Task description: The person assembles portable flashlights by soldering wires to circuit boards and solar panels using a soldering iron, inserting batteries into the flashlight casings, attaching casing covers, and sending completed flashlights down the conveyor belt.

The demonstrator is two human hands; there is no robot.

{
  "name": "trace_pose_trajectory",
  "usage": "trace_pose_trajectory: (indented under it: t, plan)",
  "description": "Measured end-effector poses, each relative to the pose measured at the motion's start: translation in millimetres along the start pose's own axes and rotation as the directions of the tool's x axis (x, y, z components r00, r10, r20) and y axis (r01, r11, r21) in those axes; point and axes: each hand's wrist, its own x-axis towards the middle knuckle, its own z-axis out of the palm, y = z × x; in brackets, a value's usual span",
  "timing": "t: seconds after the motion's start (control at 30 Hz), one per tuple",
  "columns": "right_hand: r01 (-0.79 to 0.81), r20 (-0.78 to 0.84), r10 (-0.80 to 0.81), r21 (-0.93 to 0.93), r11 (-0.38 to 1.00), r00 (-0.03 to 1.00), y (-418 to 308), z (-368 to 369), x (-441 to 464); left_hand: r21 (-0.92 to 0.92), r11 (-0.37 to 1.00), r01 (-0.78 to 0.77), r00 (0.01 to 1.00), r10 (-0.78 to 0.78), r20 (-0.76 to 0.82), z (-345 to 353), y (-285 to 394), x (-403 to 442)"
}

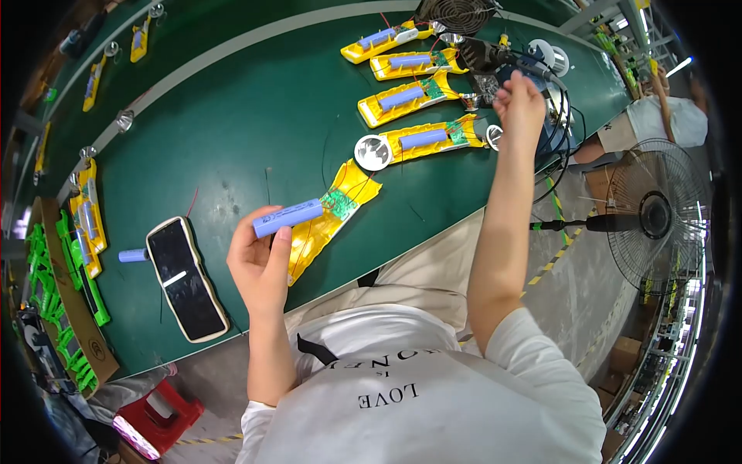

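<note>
My left hand [261,259] is closed on a blue cylindrical battery [287,218], thumb along its lower side. Under the battery lies a yellow plastic casing half [309,243] with a small green circuit board [338,204] and thin wires. My right hand [519,100] is raised with curled fingers beside dark equipment and black cables [568,100] at the table's right end. Whatever those fingers may hold cannot be made out. A yellow casing [423,140] with battery and board lies between the hands, near a round silver reflector [373,152].
Several more yellow casings [402,97] with batteries line the back. A phone [188,278] lies on the green table [232,131] at left, touching or near another battery [133,255]. A cardboard box [93,340] holds green parts. A fan [655,216] stands right; another person [668,120] is beyond.
</note>
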Motion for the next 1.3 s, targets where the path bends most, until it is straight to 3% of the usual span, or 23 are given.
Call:
trace_pose_trajectory:
  t: [0.07,0.2,0.27,0.3,0.43,0.57,0.67,0.73,0.8,0.87,0.93,1.0,1.07,1.13,1.2,1.23,1.3]
  plan:
    - [-0.011,-0.064,0.010,-0.012,1.000,0.998,7.9,-1.0,31.7,0.067,0.996,-0.056,0.996,0.052,0.070,-2.0,0.7,1.2]
    - [0.137,-0.152,-0.152,-0.110,0.984,0.977,16.8,-1.3,71.6,0.036,0.997,-0.063,0.997,0.061,0.040,-2.8,-0.6,1.4]
    - [0.140,-0.048,-0.153,-0.212,0.967,0.987,16.5,-4.9,80.8,-0.007,1.000,-0.013,1.000,0.013,0.012,-4.7,-1.8,2.3]
    - [0.161,-0.084,-0.190,-0.277,0.947,0.978,16.7,-4.0,82.4,-0.021,1.000,0.001,1.000,-0.001,-0.003,-5.3,-2.6,2.9]
    - [0.191,0.043,-0.188,-0.364,0.912,0.981,2.8,-14.5,74.9,0.003,1.000,0.025,0.999,-0.025,-0.030,-6.1,-6.2,4.0]
    - [0.182,-0.009,-0.198,-0.350,0.919,0.980,9.0,-21.6,68.8,0.048,0.999,0.007,0.999,-0.005,-0.038,-4.2,-8.4,4.8]
    - [0.091,-0.008,-0.095,-0.208,0.974,0.995,11.1,-27.2,71.5,0.068,0.998,0.011,0.999,-0.008,-0.047,-4.5,-9.2,4.1]
    - [0.345,0.070,-0.348,-0.418,0.841,0.935,9.1,-28.7,68.7,0.071,0.997,0.013,0.998,-0.009,-0.055,-4.1,-9.4,4.0]
    - [0.377,0.090,-0.376,-0.419,0.826,0.922,7.4,-33.7,64.4,0.099,0.995,0.004,0.999,0.001,-0.050,-4.1,-10.3,3.7]
    - [0.481,0.026,-0.610,-0.642,0.597,0.792,-2.5,-48.0,56.1,0.100,0.995,-0.007,0.999,0.011,-0.046,-3.3,-9.5,2.7]
    - [0.315,-0.182,-0.433,-0.455,0.833,0.883,-29.6,-48.4,15.8,0.106,0.994,-0.018,0.998,0.024,-0.050,-3.6,-9.7,2.7]
    - [0.376,-0.172,-0.408,-0.190,0.907,0.897,-46.7,-50.5,-18.3,0.123,0.991,-0.050,0.997,0.056,-0.044,-4.1,-10.5,2.5]
    - [0.304,-0.143,-0.303,-0.014,0.952,0.942,-59.8,-42.4,-58.0,0.130,0.990,-0.053,0.997,0.059,-0.048,-4.7,-11.2,3.0]
    - [0.249,-0.149,-0.250,-0.026,0.968,0.957,-61.2,-45.9,-82.7,0.136,0.989,-0.054,0.997,0.061,-0.048,-4.5,-11.3,2.2]
    - [0.206,0.104,-0.200,-0.046,0.978,0.974,-49.6,-61.3,-100.7,0.134,0.990,-0.042,0.997,0.050,-0.056,-3.9,-9.9,1.6]
    - [0.199,0.099,-0.194,-0.049,0.979,0.976,-46.9,-62.7,-110.8,0.139,0.990,-0.037,0.998,0.044,-0.052,-4.5,-10.0,1.5]
    - [0.156,0.245,-0.177,0.100,0.983,0.953,-41.8,-56.1,-133.7,0.017,0.999,-0.030,0.998,0.030,-0.047,-5.9,-10.6,1.4]
